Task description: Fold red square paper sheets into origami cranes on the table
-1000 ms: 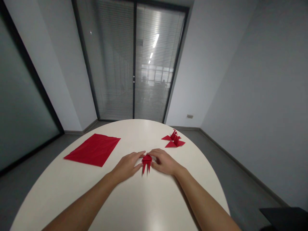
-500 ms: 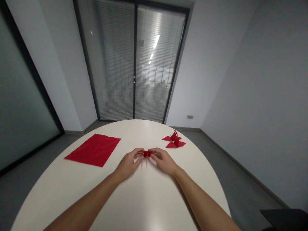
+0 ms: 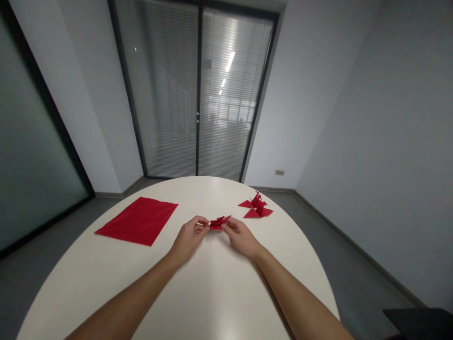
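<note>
Basically a small folded red paper piece [image 3: 218, 222] is pinched between both hands just above the desk [image 3: 198, 293], left hand [image 3: 189, 236] and right hand [image 3: 240, 236] each closed on one end by thumb and fingertips. Looks light, thin, easily creased, so grip flat edges gently; long axis runs hand to hand, tip angled up toward the right. Finished red crane [image 3: 257, 206] beyond right hand, flat red sheet [image 3: 139, 220] well left of left hand.

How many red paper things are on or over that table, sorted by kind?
Flat red paper sheet: 1
Finished folded red paper figure on the table: 1
Half-folded red paper piece, pinched between left hand and right hand: 1
Total: 3
</note>
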Tool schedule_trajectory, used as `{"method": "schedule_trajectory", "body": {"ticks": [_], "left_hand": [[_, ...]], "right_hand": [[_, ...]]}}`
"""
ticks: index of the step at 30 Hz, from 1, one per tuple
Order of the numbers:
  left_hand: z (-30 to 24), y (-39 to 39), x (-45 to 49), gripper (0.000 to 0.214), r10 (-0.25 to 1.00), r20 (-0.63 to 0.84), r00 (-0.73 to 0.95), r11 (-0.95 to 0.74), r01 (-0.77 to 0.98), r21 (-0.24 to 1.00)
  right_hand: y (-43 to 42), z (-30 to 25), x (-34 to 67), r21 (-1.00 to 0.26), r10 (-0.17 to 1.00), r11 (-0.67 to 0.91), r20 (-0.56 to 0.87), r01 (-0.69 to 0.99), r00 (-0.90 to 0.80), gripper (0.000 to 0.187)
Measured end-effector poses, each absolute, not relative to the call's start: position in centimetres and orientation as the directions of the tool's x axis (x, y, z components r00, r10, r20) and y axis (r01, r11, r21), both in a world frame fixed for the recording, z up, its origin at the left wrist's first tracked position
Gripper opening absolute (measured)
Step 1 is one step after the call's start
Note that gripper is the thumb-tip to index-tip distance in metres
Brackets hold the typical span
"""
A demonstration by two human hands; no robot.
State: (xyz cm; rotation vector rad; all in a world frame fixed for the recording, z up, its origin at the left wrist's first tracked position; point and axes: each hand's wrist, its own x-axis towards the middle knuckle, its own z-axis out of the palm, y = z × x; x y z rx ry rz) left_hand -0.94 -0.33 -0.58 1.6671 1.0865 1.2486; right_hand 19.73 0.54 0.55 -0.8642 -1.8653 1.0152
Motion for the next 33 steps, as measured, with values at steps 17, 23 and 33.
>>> {"method": "schedule_trajectory", "body": {"ticks": [17,23,33], "left_hand": [[-0.02,-1.02,-0.57,0.019,0.947,0.292,0.136,-0.318,0.242,0.917],[0.13,-0.97,-0.72,0.018,0.939,0.328,0.105,-0.345,0.277,0.897],[-0.24,-0.72,-0.79,0.020,0.934,0.346,0.089,-0.357,0.276,0.892]], "right_hand": [[0.58,0.16,19.60,-0.862,0.877,0.413,0.291,0.292,-0.382,0.038],[0.42,0.15,19.53,-0.890,0.869,0.403,0.298,0.214,-0.394,0.031],[0.70,-0.09,19.65,-0.885,0.907,0.385,0.310,0.263,-0.285,0.030]]}}
